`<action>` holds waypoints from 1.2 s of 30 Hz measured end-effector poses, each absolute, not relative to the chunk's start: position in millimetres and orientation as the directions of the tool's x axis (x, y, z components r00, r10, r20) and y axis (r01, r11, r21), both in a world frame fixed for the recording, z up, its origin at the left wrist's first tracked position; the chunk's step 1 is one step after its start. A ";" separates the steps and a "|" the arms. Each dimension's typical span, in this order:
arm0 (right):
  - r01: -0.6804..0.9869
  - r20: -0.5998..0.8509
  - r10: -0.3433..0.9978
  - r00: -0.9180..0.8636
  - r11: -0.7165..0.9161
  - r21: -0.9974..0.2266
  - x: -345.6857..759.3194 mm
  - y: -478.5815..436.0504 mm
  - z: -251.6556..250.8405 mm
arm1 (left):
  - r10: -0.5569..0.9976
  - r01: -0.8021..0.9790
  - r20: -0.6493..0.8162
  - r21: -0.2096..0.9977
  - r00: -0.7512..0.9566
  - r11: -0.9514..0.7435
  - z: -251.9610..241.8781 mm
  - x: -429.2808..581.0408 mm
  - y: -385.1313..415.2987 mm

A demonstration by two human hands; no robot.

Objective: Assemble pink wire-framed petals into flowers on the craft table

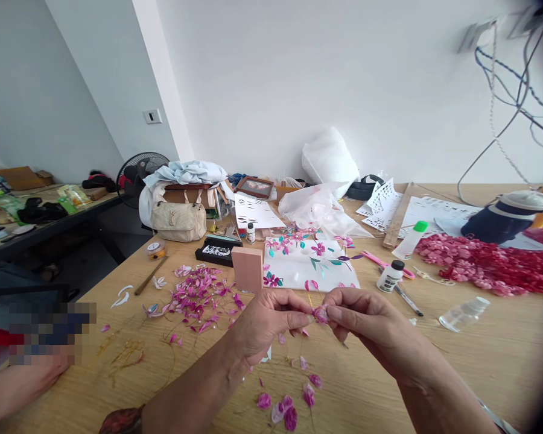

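Note:
My left hand [265, 322] and my right hand [366, 322] meet over the wooden table [479, 374], fingertips pinched together on a small pink flower [320, 313] held between them. Thin wire stems hang down from it. Loose pink petals [289, 410] lie on the table just below my hands. A bigger scatter of pink petals [199, 295] lies to the left. Behind my hands is a white sheet with pink flowers and green leaves [308, 268].
A pink block [247, 269] stands by the sheet. A heap of red-pink flowers [489, 265], glue bottles [390, 275], a clear bottle [464, 313], pink scissors [380, 261] and a pen lie at right. A beige bag [178, 220], fan and plastic bags sit behind. Another person's arm [22, 380] rests at far left.

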State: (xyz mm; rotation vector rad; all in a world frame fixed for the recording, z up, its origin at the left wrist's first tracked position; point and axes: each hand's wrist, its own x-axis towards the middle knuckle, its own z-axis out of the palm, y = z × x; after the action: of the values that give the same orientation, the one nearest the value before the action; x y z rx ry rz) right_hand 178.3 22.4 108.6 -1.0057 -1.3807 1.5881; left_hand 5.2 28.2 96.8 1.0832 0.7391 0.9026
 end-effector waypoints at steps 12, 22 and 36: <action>-0.014 -0.073 0.930 -0.360 -0.084 -0.996 178.9 22.1 109.8 | 0.896 -0.208 -0.093 0.957 0.435 0.201 94.1 5.1 29.2; 0.134 -0.079 0.947 -0.313 -0.038 -0.990 176.3 22.4 113.2 | 0.899 -0.161 -0.101 0.969 0.426 0.185 92.3 5.9 29.9; 0.203 -0.061 0.948 -0.311 0.004 -0.979 177.9 23.0 110.0 | 0.903 -0.188 -0.088 0.965 0.421 0.182 93.0 6.4 29.8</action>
State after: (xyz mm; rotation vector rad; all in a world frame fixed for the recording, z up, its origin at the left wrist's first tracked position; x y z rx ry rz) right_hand 177.9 23.0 110.0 -1.2124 -1.5889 1.3648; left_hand 6.4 29.8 93.0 1.1186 0.8051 0.8998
